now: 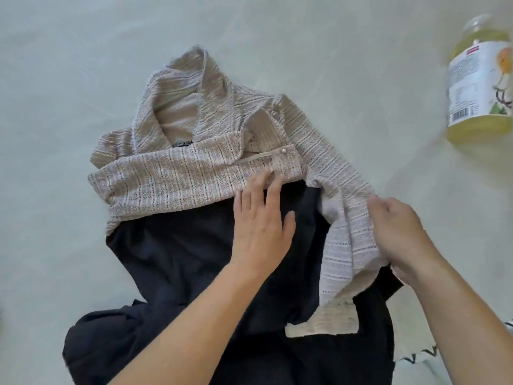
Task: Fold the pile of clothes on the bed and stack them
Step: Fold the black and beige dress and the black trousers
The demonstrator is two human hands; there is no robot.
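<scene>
One bottle [478,81] of pale yellow liquid lies on its side on the bed [69,65], well apart from two garments: a beige knit top [180,173] overlapping a black garment [177,262]. Left hand [262,220] rests flat, fingers straight, across both. Right hand [399,237] pinches the knit top's lower edge.

On the pale green bedsheet [83,65], the left hand [262,220] presses flat on the dark navy garment [180,259] under the beige patterned knit top [180,173]; the right hand [399,234] grips the top's edge.
</scene>
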